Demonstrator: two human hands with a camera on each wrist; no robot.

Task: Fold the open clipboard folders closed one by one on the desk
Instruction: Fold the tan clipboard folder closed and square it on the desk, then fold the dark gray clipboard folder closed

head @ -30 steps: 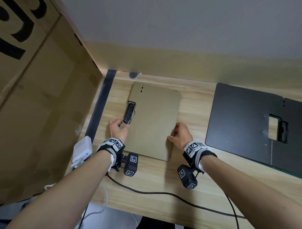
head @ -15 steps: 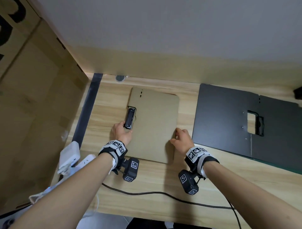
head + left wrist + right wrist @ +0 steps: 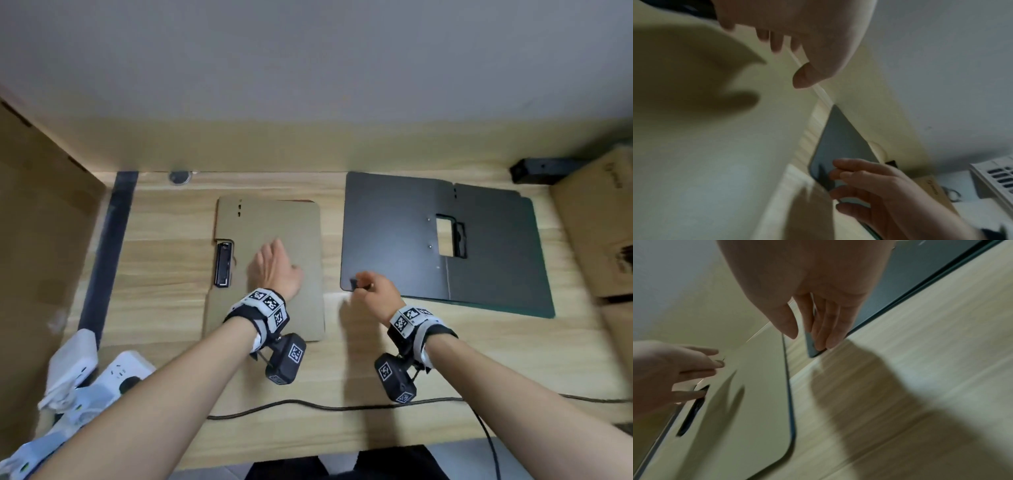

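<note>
Head view: two clipboard folders on wooden desk (image 3: 164, 274) | closed tan cardboard folder (image 3: 274, 222) under flat, relaxed left hand (image 3: 274, 270) | right hand (image 3: 375, 294) pinches near-left corner of open black folder (image 3: 479, 246).

Light wood desk (image 3: 164, 274) stood vs. plain grey-white wall (image 3: 308, 68), w/ cardboard boxes (image 3: 41, 240) at both sides, white power strip (image 3: 116, 373) at left, black cable (image 3: 308, 406) along front edge.

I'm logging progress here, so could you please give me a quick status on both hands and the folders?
Left hand open, flat on closed tan folder. Right hand pinching near-left corner of dark folder, lying open. Nothing in the way.
</note>
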